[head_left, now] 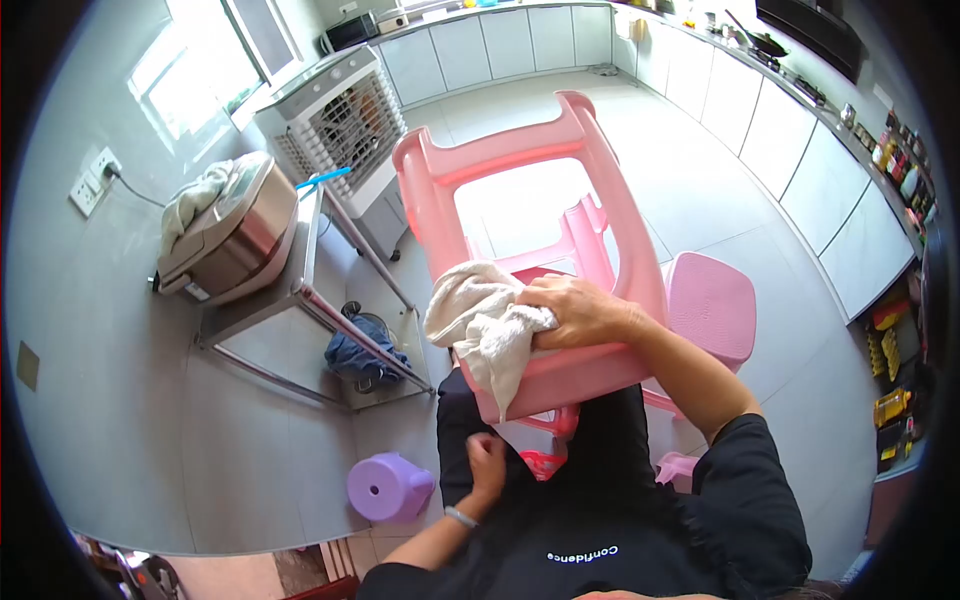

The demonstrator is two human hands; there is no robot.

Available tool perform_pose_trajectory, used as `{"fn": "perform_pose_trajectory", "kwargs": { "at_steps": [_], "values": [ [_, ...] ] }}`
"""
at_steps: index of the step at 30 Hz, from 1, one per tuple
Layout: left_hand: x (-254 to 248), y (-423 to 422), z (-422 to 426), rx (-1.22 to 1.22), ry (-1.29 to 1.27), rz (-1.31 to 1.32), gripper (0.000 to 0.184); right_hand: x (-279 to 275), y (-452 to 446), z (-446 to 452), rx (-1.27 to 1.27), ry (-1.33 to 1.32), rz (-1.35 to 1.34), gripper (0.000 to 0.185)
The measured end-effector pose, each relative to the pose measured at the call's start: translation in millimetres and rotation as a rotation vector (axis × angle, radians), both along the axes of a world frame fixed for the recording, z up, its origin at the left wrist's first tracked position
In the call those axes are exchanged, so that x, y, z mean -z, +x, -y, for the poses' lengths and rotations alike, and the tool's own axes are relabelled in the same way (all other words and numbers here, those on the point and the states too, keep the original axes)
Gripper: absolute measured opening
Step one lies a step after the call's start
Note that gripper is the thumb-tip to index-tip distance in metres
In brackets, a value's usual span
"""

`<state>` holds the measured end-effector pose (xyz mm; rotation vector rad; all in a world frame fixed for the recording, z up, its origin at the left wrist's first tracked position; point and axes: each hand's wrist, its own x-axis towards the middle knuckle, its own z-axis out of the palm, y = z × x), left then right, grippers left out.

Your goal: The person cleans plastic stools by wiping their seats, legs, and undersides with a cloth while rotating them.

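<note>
1. Pink stool [600, 366] is mid-scene over the lap [612, 430], its near left corner hidden under a white cloth [485, 318].
2. Right hand [580, 310] is pinching that cloth, partly buried in it.
3. Left hand [487, 464] looks curled by the left thigh [457, 425]; kinda blurry, can't tell if it's gripping anything.

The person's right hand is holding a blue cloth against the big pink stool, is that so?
Not quite: the head view shows the cloth is off-white, not blue. The right hand does hold it against the big pink stool.
</note>
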<state>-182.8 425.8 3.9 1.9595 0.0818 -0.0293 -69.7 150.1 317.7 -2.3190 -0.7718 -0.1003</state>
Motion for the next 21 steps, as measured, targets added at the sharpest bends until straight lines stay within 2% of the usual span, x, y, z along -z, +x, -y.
{"fn": "perform_pose_trajectory", "kwargs": {
  "at_steps": [2,4,6,8,12,14,17,21],
  "values": [
    [18.5,-23.3,-13.0,0.738,0.197,-0.197,0.03,0.1,-0.8,1.8,0.016,-0.003,0.033,0.047],
    [26.1,-17.7,-4.4,1.215,0.121,-0.187,0.033,-1.1,-4.2,6.4,0.048,-0.021,0.028,0.048],
    [44.3,-16.9,14.7,1.196,-0.154,-0.495,0.031,0.8,-7.9,12.7,0.096,-0.006,0.029,0.048],
    [52.4,-19.5,38.9,1.293,-0.258,-0.579,0.03,4.0,-10.1,15.6,0.136,0.019,0.065,0.048],
    [34.2,-18.5,101.5,1.759,-0.06,-0.318,0.03,5.3,-12.2,10.5,0.136,0.023,0.173,0.046],
    [39.9,-24.1,122.4,1.828,-0.009,-0.194,0.031,2.4,-10.6,4.8,0.137,0.029,0.136,0.044],
    [52.7,-38.4,128.0,1.692,0.042,0.002,0.028,1.7,-9.7,1.6,0.14,0.034,0.103,0.043],
    [24.5,-38.3,116.3,1.57,0.209,0.176,0.027,1.2,-11.1,2.8,0.149,0.035,0.114,0.041]
  ]
}}
